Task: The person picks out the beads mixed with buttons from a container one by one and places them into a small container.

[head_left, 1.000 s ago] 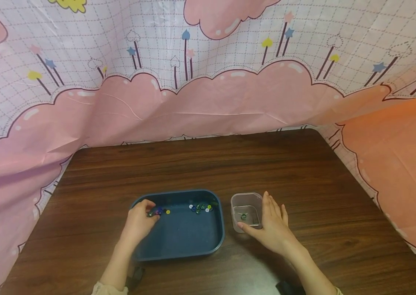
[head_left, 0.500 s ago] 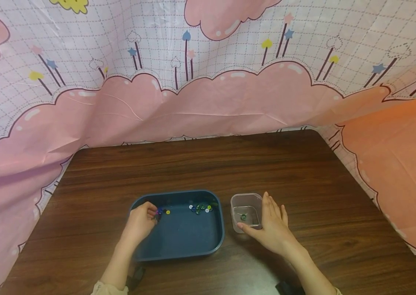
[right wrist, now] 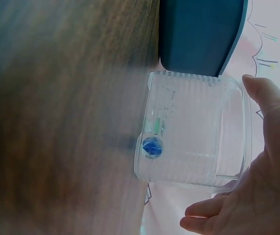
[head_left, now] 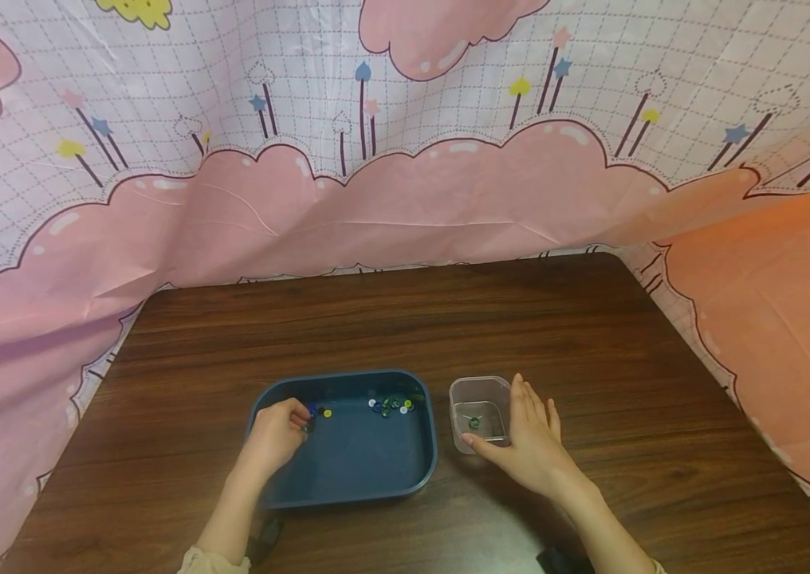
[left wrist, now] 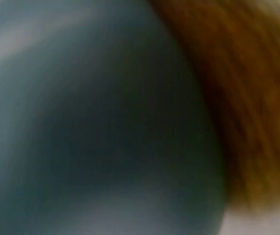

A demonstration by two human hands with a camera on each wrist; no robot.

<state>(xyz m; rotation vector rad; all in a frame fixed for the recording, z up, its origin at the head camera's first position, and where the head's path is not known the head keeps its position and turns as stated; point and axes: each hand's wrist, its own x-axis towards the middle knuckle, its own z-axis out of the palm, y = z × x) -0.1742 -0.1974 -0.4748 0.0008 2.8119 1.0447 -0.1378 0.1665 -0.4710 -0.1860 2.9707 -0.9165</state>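
In the head view my left hand [head_left: 278, 434] reaches into the left part of a dark blue tray [head_left: 351, 470], its fingers curled downward. A dark green marble [head_left: 308, 426] shows right at the fingertips; whether they pinch it I cannot tell. Just past them lie a blue marble [head_left: 313, 410] and a small yellow disc [head_left: 328, 413]. My right hand [head_left: 537, 450] rests against a clear plastic box [head_left: 480, 391], fingers straight along its right side and thumb at the near side. Inside the box is a glass marble [right wrist: 152, 147], blue in the right wrist view.
Several green and blue marbles [head_left: 387, 405], with white and yellow button-like discs, lie at the tray's far right. The tray and box stand side by side on a brown wooden table [head_left: 391, 319]. Behind it hangs a printed pink-and-white curtain [head_left: 405, 199]. The left wrist view is blurred.
My left fingers have drawn together and moved slightly right and toward me over the marbles; the purple one seen earlier is hidden now. The right hand and the box have not moved.
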